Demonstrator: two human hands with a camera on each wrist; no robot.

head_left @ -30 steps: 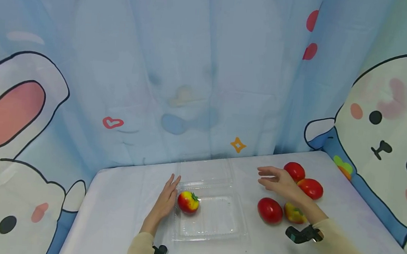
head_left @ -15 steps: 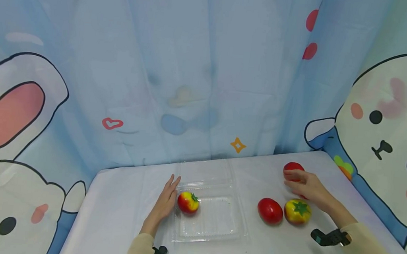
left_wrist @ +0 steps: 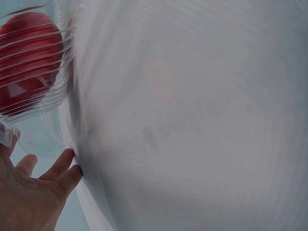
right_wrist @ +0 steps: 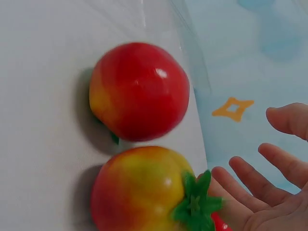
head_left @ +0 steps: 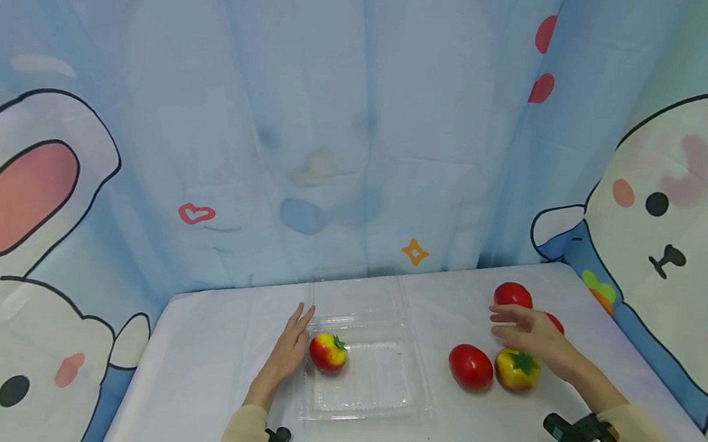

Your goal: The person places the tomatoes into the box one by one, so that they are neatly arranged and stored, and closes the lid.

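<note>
Right hand – fingers spread and relaxed, holding nothing, over the yellow-red tomato | left hand – flat on the table, fingers straight against the clear tray with one tomato in the tray | red tomato just beside the yellow-red one, two more tomatoes behind the right hand.

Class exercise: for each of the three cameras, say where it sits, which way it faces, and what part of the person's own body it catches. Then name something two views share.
Head: worn on the head, looking forward and down at the table; shows both forearms, the left hand and the right hand.
Left wrist: by the left hand, facing the clear box; shows palm and fingers.
Right wrist: by the right hand, facing two tomatoes; shows fingers.
Shared: the red tomato and the yellow-red tomato appear in head and right wrist views.
</note>
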